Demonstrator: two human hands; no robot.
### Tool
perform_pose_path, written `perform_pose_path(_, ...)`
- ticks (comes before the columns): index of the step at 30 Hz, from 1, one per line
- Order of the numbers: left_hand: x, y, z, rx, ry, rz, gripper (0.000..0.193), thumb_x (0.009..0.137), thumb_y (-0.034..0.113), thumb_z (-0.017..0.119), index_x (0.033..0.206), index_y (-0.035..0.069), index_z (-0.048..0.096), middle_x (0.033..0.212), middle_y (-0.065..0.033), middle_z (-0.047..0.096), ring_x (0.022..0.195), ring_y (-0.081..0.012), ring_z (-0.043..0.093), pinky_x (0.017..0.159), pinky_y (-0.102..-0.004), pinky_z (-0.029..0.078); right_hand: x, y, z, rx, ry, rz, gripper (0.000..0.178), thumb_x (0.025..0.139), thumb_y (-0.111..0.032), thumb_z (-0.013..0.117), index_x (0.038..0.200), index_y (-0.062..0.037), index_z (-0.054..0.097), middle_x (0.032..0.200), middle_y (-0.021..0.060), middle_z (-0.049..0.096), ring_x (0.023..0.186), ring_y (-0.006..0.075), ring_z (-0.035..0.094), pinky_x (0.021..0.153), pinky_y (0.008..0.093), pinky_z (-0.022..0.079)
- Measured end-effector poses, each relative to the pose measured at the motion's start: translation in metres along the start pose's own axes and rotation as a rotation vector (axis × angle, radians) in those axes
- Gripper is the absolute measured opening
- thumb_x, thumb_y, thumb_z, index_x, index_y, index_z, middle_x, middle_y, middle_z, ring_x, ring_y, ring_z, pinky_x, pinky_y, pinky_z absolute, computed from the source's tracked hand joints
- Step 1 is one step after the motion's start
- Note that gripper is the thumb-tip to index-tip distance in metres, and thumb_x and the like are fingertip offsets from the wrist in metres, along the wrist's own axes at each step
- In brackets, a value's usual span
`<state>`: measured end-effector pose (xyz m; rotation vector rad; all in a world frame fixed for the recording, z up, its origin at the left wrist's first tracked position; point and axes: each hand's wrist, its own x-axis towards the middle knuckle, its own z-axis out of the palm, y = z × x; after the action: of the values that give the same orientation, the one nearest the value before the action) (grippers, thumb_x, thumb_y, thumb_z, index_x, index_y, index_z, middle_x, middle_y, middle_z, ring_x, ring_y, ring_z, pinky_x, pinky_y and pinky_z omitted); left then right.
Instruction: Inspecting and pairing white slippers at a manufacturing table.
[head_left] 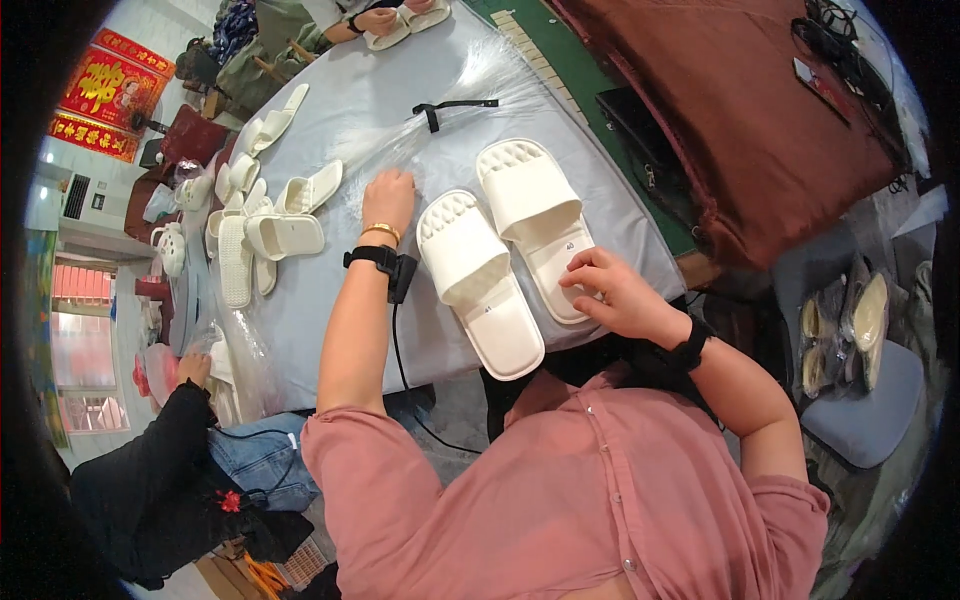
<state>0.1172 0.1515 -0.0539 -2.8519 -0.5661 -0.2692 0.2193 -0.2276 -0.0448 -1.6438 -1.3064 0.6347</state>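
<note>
Standing half open, my right hand [612, 290] is at the heel of the right slipper [533, 205], gripping nothing visible; contact unclear. My left hand [388, 200] is curled beside the film [395, 140]; any hold is hidden. Both slippers lie on the table [300, 340]. The left slipper [470, 268] has its heel at the edge: a forearm knock could drop it. My wrist cable [400, 360] could snag it.

Right hand [622, 297] at a white slipper [533, 197], left hand [389, 199] seemingly against clear plastic [378, 148].
</note>
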Motion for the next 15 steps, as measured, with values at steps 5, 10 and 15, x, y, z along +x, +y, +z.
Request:
perform_pose_path(5, -0.007, 0.001, -0.004, -0.206, 0.212, -0.177, 0.016, 0.081, 0.020, 0.062, 0.083, 0.005, 0.065, 0.089, -0.0137, 0.063, 0.090, -0.0331, 0.059, 0.079, -0.0418, 0.048, 0.000, -0.002, -0.001, 0.030, -0.020, 0.022, 0.025, 0.077, -0.003, 0.064, 0.102, -0.0017, 0.063, 0.112, 0.0154, 0.052, 0.107, 0.0322, 0.052, 0.093, 0.0357, 0.043)
perform_pose_path(10, -0.014, -0.009, -0.018, -0.292, -0.010, -0.430, 0.024, 0.081, 0.027, 0.064, 0.085, 0.004, 0.067, 0.086, -0.0164, 0.066, 0.087, -0.0339, 0.063, 0.078, -0.0428, 0.050, 0.000, -0.001, 0.000, 0.029, -0.013, 0.023, 0.025, 0.077, -0.003, 0.064, 0.102, -0.0017, 0.063, 0.112, 0.0154, 0.052, 0.108, 0.0321, 0.051, 0.093, 0.0352, 0.043)
perform_pose_path(15, -0.020, -0.014, -0.022, -0.335, -0.307, -0.514, 0.035, 0.075, 0.036, 0.068, 0.083, 0.002, 0.071, 0.082, -0.0200, 0.068, 0.079, -0.0354, 0.066, 0.076, -0.0396, 0.052, 0.000, -0.001, -0.002, 0.050, -0.018, 0.051, 0.025, 0.077, -0.003, 0.064, 0.102, -0.0020, 0.063, 0.113, 0.0153, 0.052, 0.108, 0.0324, 0.051, 0.093, 0.0355, 0.043)
